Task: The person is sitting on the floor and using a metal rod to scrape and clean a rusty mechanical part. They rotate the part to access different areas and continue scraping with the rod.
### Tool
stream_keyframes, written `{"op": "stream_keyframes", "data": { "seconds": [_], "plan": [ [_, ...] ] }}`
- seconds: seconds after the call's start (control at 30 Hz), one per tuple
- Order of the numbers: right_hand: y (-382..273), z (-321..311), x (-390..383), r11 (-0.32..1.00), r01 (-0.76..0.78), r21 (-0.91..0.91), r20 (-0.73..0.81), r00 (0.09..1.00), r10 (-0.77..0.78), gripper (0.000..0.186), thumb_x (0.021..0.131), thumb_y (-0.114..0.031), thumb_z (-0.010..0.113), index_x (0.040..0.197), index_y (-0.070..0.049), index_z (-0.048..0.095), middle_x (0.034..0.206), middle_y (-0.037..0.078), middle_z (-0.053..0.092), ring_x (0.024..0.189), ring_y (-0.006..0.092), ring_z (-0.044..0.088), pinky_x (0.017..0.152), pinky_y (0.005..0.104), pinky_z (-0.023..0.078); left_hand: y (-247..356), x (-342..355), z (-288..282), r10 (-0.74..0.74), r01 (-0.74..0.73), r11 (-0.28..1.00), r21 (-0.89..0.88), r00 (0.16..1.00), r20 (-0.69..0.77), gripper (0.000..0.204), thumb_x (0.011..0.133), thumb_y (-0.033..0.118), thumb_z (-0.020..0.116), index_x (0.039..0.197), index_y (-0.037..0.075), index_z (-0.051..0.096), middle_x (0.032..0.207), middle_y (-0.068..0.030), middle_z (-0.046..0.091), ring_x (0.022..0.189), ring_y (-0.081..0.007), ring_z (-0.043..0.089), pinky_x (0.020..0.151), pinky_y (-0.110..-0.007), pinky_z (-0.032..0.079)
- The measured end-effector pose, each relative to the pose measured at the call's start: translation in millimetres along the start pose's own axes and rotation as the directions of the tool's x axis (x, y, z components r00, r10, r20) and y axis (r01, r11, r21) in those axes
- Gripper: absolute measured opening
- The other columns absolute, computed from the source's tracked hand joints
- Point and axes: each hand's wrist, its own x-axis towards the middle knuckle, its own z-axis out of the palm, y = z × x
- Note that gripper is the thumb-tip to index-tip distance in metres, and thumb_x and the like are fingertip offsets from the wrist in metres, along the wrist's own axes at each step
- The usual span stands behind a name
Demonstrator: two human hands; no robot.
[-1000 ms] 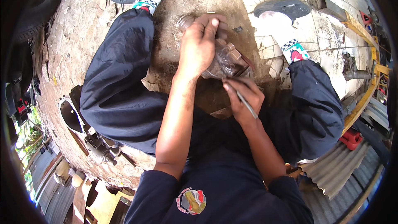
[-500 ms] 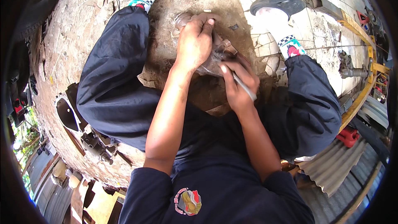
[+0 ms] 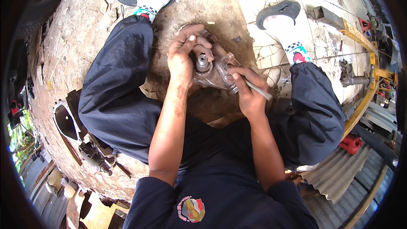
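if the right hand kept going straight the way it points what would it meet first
Most likely the greasy metal part, just ahead of the right hand; whether they already touch is unclear

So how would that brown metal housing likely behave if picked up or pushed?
The metal housing looks like a thick casting, so probably stiff and heavy for its size. Its protruding shaft stub and uneven outline suggest it may rock rather than roll smoothly.
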Motion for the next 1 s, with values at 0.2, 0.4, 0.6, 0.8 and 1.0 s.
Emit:
{"op": "stream_keyframes", "data": {
  "seconds": [0.2, 0.4, 0.6, 0.8, 1.0],
  "plan": [
    [2, 21, 16, 0.944, 0.178, -0.277, -0.004, 0.982, -0.187, 0.015, 0.092, 0.000, 0.066, 0.102, -0.001, 0.077, 0.092, 0.021, 0.075, 0.084, 0.0366, 0.075, 0.074, 0.0364, 0.058, -13, -2, 16, 0.177, -0.176, 0.984, 0.022, 0.982, -0.070, 0.027, 0.108, 0.008, 0.044, 0.115, -0.005, 0.066, 0.064, -0.0049, 0.054, 0.044, -0.0132, 0.048, 0.046, -0.026, 0.042],
    [-3, -7, -24, 0.963, 0.004, -0.270, -0.079, 0.996, -0.027, 0.015, 0.094, -0.001, 0.068, 0.105, 0.000, 0.077, 0.094, 0.020, 0.077, 0.083, 0.0276, 0.077, 0.074, 0.0339, 0.058, -13, -3, 18, 0.248, -0.240, 0.968, 0.075, 0.959, -0.135, 0.027, 0.109, 0.008, 0.042, 0.108, -0.002, 0.067, 0.059, -0.0010, 0.048, 0.041, -0.0118, 0.049, 0.043, -0.027, 0.040],
    [-8, 21, 12, 0.950, 0.110, -0.291, 0.004, 0.993, -0.114, 0.014, 0.094, -0.004, 0.069, 0.106, -0.004, 0.077, 0.095, 0.017, 0.077, 0.088, 0.0314, 0.076, 0.078, 0.0354, 0.058, -10, -6, 21, 0.233, -0.225, 0.972, 0.070, 0.963, -0.133, 0.025, 0.109, 0.008, 0.043, 0.108, -0.002, 0.066, 0.061, -0.0046, 0.054, 0.044, -0.0128, 0.053, 0.044, -0.027, 0.041],
    [5, -3, -25, 0.892, 0.072, -0.446, -0.027, 0.995, -0.093, 0.011, 0.097, -0.008, 0.068, 0.105, -0.005, 0.075, 0.095, 0.016, 0.076, 0.086, 0.0295, 0.076, 0.078, 0.0358, 0.058, -14, -7, 13, 0.301, -0.295, 0.950, 0.103, 0.952, -0.054, 0.026, 0.108, 0.010, 0.044, 0.108, -0.002, 0.067, 0.064, -0.0048, 0.055, 0.048, -0.0120, 0.057, 0.047, -0.027, 0.044],
    [0, 6, 0, 0.933, 0.196, -0.303, 0.025, 0.980, -0.197, 0.012, 0.095, -0.005, 0.073, 0.106, -0.002, 0.071, 0.089, 0.013, 0.074, 0.079, 0.0237, 0.074, 0.075, 0.0314, 0.057, -12, -9, 17, 0.261, -0.250, 0.959, 0.135, 0.963, -0.073, 0.026, 0.107, 0.010, 0.046, 0.108, -0.004, 0.068, 0.066, -0.0036, 0.056, 0.049, -0.0108, 0.057, 0.048, -0.026, 0.043]
  ]
}}
